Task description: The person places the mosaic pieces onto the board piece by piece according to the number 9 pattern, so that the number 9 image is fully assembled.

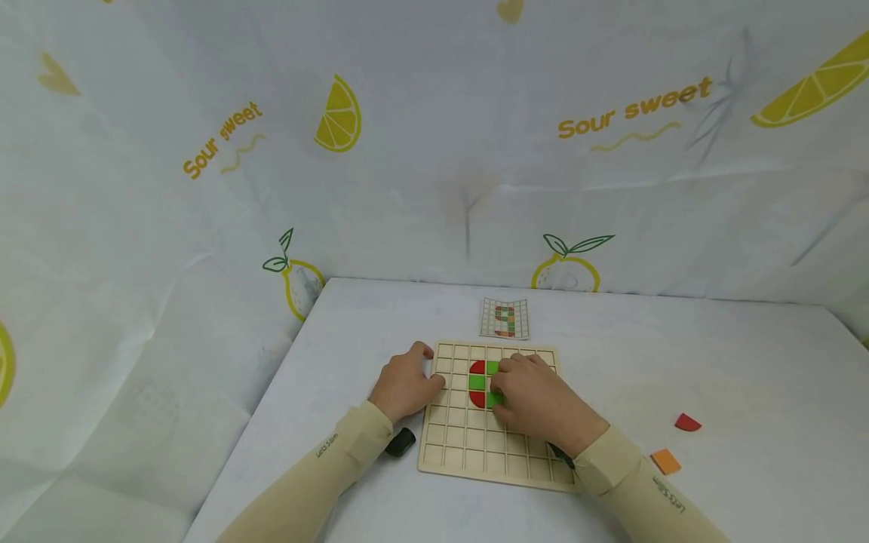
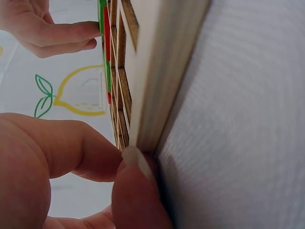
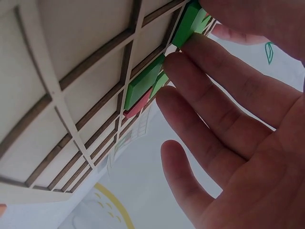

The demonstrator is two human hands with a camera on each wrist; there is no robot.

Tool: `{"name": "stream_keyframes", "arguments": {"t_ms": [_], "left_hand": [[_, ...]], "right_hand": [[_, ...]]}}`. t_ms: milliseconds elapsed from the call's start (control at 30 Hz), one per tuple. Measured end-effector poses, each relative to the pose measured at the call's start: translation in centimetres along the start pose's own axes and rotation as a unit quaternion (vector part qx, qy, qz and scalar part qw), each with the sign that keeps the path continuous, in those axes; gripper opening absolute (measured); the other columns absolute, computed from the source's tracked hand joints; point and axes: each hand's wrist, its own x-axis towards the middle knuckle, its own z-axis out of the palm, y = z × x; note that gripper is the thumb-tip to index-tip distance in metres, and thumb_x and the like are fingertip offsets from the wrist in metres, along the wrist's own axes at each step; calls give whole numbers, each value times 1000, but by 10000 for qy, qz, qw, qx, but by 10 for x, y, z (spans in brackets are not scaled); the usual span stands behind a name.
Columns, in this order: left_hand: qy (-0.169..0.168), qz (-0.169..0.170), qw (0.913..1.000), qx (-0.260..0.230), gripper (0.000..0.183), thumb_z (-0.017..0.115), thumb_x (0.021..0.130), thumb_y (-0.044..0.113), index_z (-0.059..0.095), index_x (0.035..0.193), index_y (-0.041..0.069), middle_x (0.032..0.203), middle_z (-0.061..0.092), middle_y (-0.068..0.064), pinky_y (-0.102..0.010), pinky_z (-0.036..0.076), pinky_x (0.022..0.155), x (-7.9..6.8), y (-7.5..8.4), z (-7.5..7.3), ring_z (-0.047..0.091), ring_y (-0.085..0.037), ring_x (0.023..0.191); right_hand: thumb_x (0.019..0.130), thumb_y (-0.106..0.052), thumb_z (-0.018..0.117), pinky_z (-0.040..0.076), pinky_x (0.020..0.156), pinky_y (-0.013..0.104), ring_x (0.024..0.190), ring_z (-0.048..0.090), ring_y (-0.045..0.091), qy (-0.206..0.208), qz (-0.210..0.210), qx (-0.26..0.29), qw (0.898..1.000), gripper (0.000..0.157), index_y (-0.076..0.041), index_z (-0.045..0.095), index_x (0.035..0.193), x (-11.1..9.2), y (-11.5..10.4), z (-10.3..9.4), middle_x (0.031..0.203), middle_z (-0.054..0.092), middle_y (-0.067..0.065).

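Observation:
A wooden grid board [image 1: 468,456] lies on the table with square cells. My left hand [image 1: 406,383] holds the board's left edge, thumb and finger meeting at the rim in the left wrist view. Over the middle of the board, my right hand [image 1: 543,400] has thumb and forefinger on a green square tile [image 3: 188,24]; they partly cover it. Another green tile [image 3: 143,83] sits near the fingertips. Left of that hand, a red rounded tile [image 1: 477,367], a green tile [image 1: 477,381] and a second red rounded tile [image 1: 477,400] form a column.
Behind the board lies a small printed card [image 1: 504,318] with a coloured grid pattern. To the right are a loose red rounded tile [image 1: 688,422] and an orange square tile [image 1: 665,461]. A black object [image 1: 400,443] shows by the left wrist. Patterned white cloth [image 1: 434,188] hangs behind.

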Motion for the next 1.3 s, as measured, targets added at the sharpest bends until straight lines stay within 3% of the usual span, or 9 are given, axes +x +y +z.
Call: {"name": "stream_keyframes", "arguments": {"t_ms": [633,1300], "left_hand": [[54,43,10000,20,45,68,96,24,60,137,6,69,61,-2,-32,43,60,1,1,-3,54,-17,62],[-43,8,10000,-13,47,68,96,24,59,139,6,68,60,-1,-31,43,57,0,-1,0,54,-15,59]], "right_hand": [[89,-17,82,51,102,51,95,61,20,3,7,-47,10000,7,-12,80,94,1,0,-3,92,69,-2],[84,-12,78,51,95,48,88,59,16,112,108,138,9998,6,-15,80,88,-7,4,-5,86,65,-7]]}}
